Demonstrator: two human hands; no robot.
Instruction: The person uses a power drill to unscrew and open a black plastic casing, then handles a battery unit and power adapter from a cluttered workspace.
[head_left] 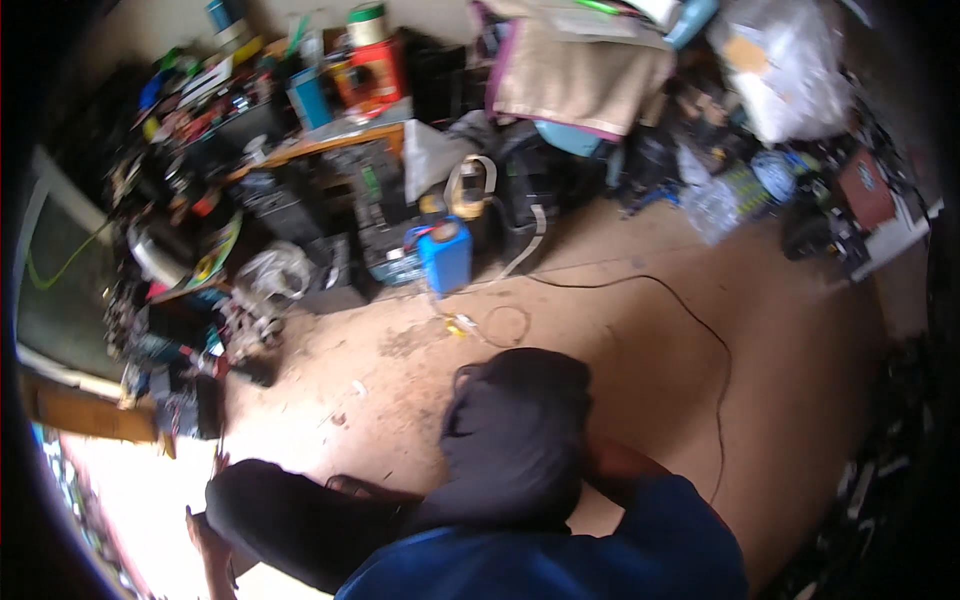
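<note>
At the lower left, my left hand (207, 540) is beside my bent left knee (250, 505), in strong glare. Its fingers look curled by a small dark thing that I cannot make out. A thin dark rod stands up just beyond that knee. My right forearm (625, 465) comes out of a blue sleeve (685, 525) and passes behind my raised right knee (520, 410). That knee hides nearly all of my right hand; a bit of skin shows at its left edge. Ahead on the floor stands a blue box-shaped pack (446, 260) with wires at its top.
A black cable (725, 370) winds across the floor (630, 340) on the right. Yellow connectors (460, 325) lie by a thin looped wire. A cluttered wooden table (330, 140) stands at the back left. Plastic bags (785, 80) and a beige cloth (580, 80) are at the back right.
</note>
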